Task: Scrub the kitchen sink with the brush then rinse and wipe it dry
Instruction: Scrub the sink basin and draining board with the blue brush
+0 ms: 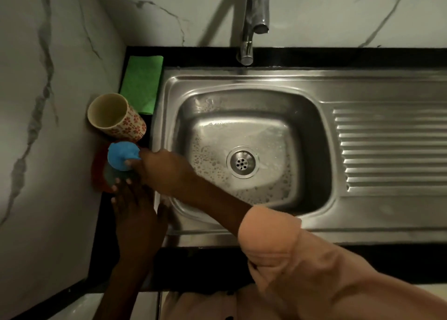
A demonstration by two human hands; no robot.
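Two hands worked at the left of the sink [251, 150]. Our right hand [164, 170] reached across the basin's left rim and gripped the blue brush [122, 155] by its near-right edge, over a red dish [98, 174] on the black counter [338, 56]. Our left hand [135, 203] lay with fingers straight, fingertips touching the dish's near side. Soap foam coated the basin floor around the drain [242, 163]. A floral cup [116, 117] stood just beyond the brush, a green cloth [142, 83] farther back, the faucet [254, 22] behind the basin.
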